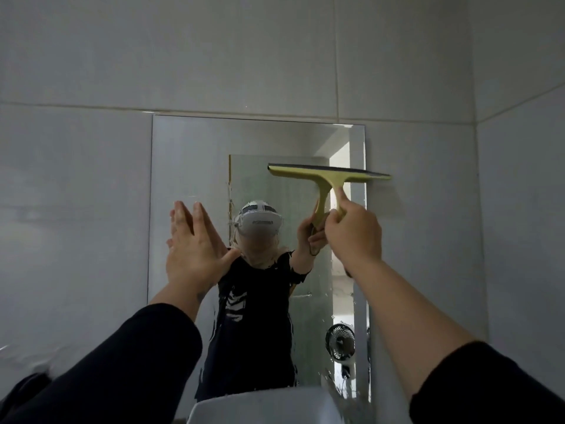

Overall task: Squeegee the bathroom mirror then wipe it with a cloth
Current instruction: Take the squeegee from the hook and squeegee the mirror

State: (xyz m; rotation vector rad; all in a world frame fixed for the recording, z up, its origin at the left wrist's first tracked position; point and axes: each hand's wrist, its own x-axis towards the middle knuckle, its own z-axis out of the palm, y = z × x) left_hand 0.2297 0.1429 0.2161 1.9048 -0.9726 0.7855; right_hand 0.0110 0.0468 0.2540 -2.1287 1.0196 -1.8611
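A frameless rectangular mirror [189, 154] hangs on the grey tiled wall, with water drops and streaks on its lower half. My right hand [354, 234] grips the handle of a yellow-green squeegee [327, 175]. Its dark rubber blade lies level against the mirror's right side, and the blade's right end reaches past the mirror's edge onto the tile. My left hand [192, 243] is flat with fingers up, pressed on or held close to the mirror's left part. No cloth is in view.
A white basin [263, 405] juts out below the mirror at the bottom middle. The mirror reflects a person in a dark shirt, a doorway and a small black fan. Grey wall tiles [428, 56] surround the mirror, with a corner at the right.
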